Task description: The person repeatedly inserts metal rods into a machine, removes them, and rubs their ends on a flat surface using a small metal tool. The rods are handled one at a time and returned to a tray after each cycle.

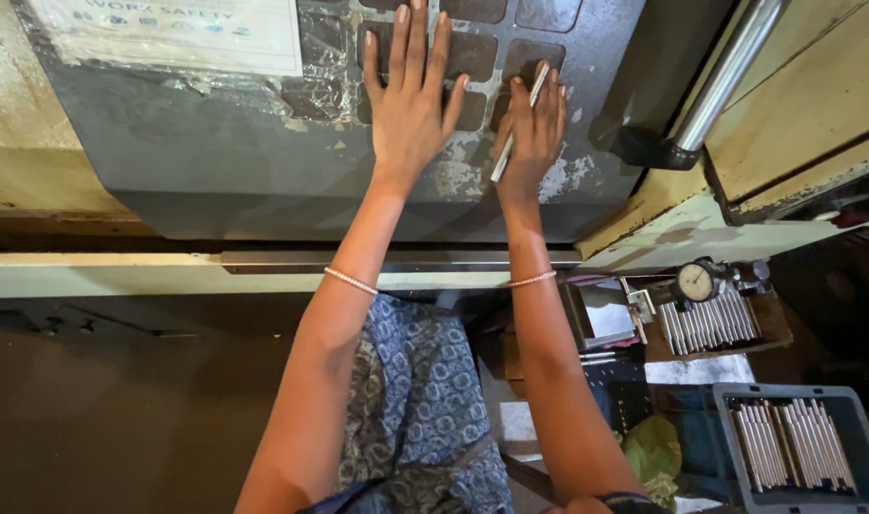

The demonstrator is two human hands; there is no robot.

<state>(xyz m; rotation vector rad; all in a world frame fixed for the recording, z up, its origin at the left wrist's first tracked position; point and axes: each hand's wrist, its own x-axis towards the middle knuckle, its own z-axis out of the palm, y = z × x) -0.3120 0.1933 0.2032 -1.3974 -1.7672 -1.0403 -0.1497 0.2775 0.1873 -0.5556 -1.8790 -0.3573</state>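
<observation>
My left hand lies flat with fingers spread on the dark grey control panel of a machine, over its worn square buttons. My right hand rests on the same panel just to the right, gripping a thin metal rod that slants across its fingers. Both wrists wear thin bracelets. A plastic-covered white sheet is taped to the panel's upper left.
A steel handle bar runs up the machine door at the upper right. Below it stand a dial gauge, a tray of several metal rods and a grey bin holding more rods. My blue patterned clothing shows below.
</observation>
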